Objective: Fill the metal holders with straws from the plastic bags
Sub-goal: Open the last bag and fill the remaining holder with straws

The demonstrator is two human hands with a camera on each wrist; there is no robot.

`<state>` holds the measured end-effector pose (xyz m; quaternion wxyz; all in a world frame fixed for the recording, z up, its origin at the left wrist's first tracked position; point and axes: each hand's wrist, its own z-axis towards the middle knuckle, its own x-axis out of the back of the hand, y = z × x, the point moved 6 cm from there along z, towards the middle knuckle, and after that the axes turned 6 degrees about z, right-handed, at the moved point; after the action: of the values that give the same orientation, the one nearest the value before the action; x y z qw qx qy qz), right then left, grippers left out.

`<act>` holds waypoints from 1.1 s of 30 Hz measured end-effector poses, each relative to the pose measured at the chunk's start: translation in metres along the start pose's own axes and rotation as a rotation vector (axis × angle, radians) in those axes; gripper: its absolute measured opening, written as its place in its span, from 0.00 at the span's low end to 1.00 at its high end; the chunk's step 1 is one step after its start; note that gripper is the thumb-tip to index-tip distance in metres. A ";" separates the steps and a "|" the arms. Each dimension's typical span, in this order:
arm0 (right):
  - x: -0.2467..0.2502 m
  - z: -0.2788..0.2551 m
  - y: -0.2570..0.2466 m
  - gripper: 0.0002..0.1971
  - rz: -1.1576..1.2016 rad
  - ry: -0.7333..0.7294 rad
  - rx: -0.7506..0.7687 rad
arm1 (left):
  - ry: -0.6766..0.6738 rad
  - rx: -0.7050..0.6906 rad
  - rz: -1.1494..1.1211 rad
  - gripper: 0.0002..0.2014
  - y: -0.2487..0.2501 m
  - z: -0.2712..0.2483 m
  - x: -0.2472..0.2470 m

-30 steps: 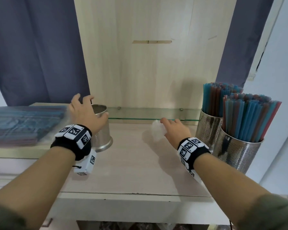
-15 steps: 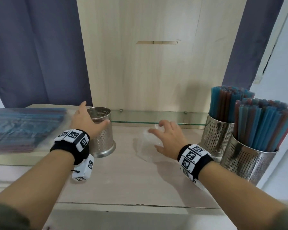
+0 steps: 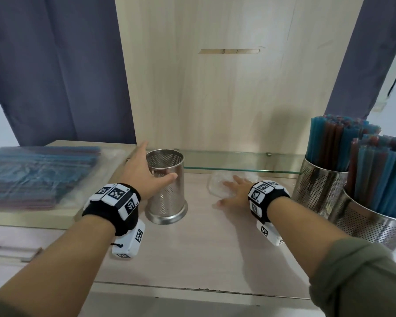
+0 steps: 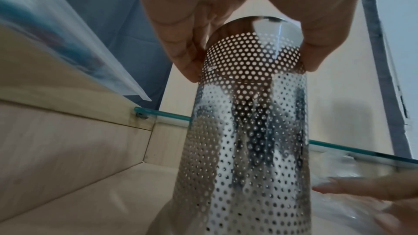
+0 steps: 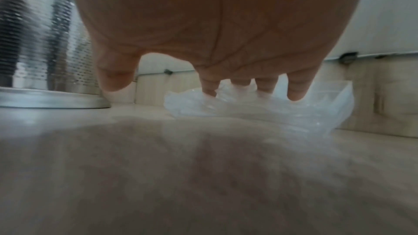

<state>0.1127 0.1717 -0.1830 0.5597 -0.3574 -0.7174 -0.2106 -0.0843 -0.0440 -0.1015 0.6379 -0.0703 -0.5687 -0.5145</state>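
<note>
I see my left hand (image 3: 144, 177) wrapped around the upright empty metal holder (image 3: 166, 186) at 11 o'clock, while my right hand (image 3: 234, 193), fingers spread flat, presses the crumpled plastic bag (image 3: 217, 183) at 1 o'clock

Three metal holders (image 3: 165, 186), two filled with straws (image 3: 361, 161), one empty plastic bag (image 3: 222, 185)

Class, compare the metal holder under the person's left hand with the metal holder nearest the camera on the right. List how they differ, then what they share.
1. The left holder is empty; the right holder is packed with blue and red straws.
2. The left hand grips the left holder near its rim; no hand touches the right holder.
3. The left holder stands alone; the right holder stands against another filled holder.

Both are upright, perforated, shiny metal cylinders.
</note>
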 end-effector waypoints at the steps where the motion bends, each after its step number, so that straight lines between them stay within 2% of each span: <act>1: 0.002 0.002 0.001 0.50 0.007 -0.003 -0.001 | -0.016 -0.008 0.006 0.60 0.004 -0.002 -0.001; 5: 0.007 -0.004 -0.001 0.46 0.020 0.022 0.041 | -0.050 -0.069 0.033 0.58 0.019 -0.012 -0.001; 8: 0.017 -0.031 0.000 0.40 0.123 0.071 0.087 | -0.042 -0.074 0.035 0.57 0.025 -0.018 0.004; 10: 0.031 -0.054 -0.001 0.33 0.240 0.140 0.141 | -0.037 -0.063 0.000 0.57 0.028 -0.020 0.004; 13: 0.052 -0.084 -0.020 0.25 0.555 0.324 0.347 | -0.057 -0.071 -0.094 0.59 0.033 -0.021 -0.007; 17: 0.061 -0.105 -0.057 0.36 0.760 0.483 0.522 | -0.096 -0.126 -0.197 0.61 0.054 -0.031 -0.029; 19: 0.056 -0.103 -0.063 0.42 0.832 0.472 0.525 | -0.155 -0.145 -0.283 0.66 0.065 -0.039 -0.040; 23: 0.042 -0.097 -0.042 0.47 0.998 0.466 0.435 | -0.364 -0.146 -0.377 0.74 0.074 -0.055 -0.045; 25: 0.041 -0.100 -0.026 0.51 1.006 0.522 0.382 | -0.398 -0.147 -0.255 0.69 0.067 -0.056 -0.031; 30: 0.037 -0.107 0.024 0.51 1.090 0.613 0.249 | -0.150 -0.036 0.059 0.48 0.032 -0.035 0.038; 33: 0.033 -0.112 0.045 0.49 1.212 0.669 0.216 | -0.087 0.059 0.356 0.40 0.009 -0.030 0.057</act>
<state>0.2160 0.1314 -0.1243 0.8017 -0.5527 -0.1978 0.1123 -0.0680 -0.0929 -0.0620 0.6955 -0.1733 -0.5893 -0.3729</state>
